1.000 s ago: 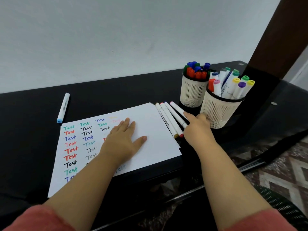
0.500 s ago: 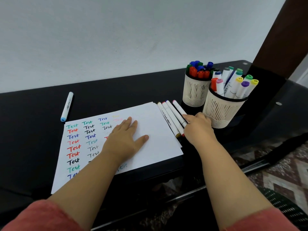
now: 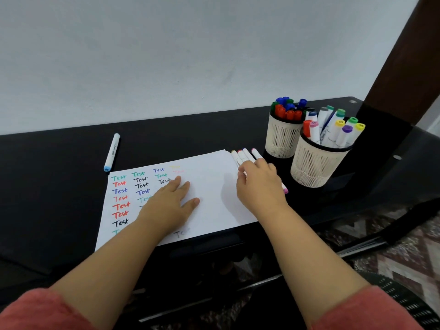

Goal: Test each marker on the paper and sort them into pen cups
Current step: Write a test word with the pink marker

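The left hand lies flat, fingers straight, on the paper at the tabletop's front edge. The right hand covers the loose markers along the paper's right edge, beside two pen cups; its grasp cannot be determined.

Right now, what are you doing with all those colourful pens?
A person is testing markers. The left hand lies flat on the white paper sheet covered in coloured "Test" words. The right hand reaches onto the row of white markers beside two cream mesh pen cups already holding markers.
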`<action>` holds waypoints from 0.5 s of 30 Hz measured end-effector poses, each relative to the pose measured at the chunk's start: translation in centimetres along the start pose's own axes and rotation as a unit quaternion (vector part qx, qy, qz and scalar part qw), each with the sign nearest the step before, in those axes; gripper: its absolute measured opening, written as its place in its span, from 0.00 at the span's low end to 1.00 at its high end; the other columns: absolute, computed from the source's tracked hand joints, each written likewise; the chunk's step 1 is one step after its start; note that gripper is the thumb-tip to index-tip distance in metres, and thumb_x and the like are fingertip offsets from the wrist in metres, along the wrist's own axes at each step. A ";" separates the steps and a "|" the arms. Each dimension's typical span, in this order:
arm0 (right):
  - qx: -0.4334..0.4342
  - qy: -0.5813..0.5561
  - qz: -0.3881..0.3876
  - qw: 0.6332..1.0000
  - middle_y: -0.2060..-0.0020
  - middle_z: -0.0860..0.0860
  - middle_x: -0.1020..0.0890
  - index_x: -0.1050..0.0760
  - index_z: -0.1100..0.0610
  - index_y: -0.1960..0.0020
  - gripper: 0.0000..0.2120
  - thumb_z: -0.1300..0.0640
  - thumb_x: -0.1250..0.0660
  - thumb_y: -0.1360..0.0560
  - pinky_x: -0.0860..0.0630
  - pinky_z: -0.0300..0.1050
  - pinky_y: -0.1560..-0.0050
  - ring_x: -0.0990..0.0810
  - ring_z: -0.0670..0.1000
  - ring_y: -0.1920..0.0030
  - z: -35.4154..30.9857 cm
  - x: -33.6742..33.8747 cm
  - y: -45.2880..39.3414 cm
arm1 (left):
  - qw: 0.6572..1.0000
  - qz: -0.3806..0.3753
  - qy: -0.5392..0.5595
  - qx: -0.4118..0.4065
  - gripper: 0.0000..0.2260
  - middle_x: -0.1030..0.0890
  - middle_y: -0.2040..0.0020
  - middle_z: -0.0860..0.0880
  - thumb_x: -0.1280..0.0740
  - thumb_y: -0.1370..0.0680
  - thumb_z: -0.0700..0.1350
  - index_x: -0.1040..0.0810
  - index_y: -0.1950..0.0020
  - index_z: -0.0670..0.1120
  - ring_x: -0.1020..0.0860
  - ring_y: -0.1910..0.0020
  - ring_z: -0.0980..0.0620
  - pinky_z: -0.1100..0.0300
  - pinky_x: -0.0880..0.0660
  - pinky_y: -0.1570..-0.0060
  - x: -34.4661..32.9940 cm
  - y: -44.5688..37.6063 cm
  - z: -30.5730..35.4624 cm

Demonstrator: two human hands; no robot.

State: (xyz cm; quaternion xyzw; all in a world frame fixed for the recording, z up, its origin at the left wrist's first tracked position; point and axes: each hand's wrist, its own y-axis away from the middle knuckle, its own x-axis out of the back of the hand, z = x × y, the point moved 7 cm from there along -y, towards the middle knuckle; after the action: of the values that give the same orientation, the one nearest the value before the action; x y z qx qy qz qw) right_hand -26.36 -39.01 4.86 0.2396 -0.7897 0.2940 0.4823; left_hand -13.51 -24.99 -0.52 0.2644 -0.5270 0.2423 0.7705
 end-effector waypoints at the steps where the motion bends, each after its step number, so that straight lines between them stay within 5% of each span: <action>1: 0.016 0.001 -0.009 1.000 0.42 0.54 0.28 0.27 0.57 0.40 0.12 0.55 0.45 0.20 0.34 0.48 0.50 0.32 0.56 0.41 -0.9 -0.3 0.0 | 1.000 0.000 0.000 0.008 0.27 0.54 0.22 0.56 0.48 0.20 0.60 0.48 0.23 0.53 0.52 0.24 0.54 0.56 0.52 0.28 0.2 0.4 -0.6; 7: 0.125 0.016 -0.062 0.990 0.46 0.52 0.26 0.28 0.56 0.42 0.11 0.55 0.46 0.20 0.32 0.46 0.52 0.30 0.54 0.45 -7.0 -2.0 -1.0 | 0.998 0.006 0.009 0.057 0.28 0.54 0.23 0.57 0.47 0.21 0.61 0.48 0.23 0.55 0.51 0.24 0.53 0.55 0.49 0.28 1.7 2.3 -5.5; 15: 0.262 0.022 -0.157 0.952 0.38 0.51 0.30 0.34 0.49 0.32 0.17 0.53 0.43 0.20 0.28 0.47 0.47 0.31 0.53 0.39 -17.3 -5.6 -6.1 | 0.996 -0.015 0.009 0.088 0.29 0.59 0.23 0.59 0.48 0.22 0.64 0.53 0.23 0.59 0.55 0.24 0.53 0.54 0.50 0.27 3.3 3.1 -11.9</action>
State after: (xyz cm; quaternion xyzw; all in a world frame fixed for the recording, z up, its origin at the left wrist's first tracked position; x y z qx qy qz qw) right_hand -9.25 -30.81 7.49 0.4721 -0.6265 0.4167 0.4593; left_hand -6.28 -14.52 -0.55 0.3367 -0.4927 0.2783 0.7526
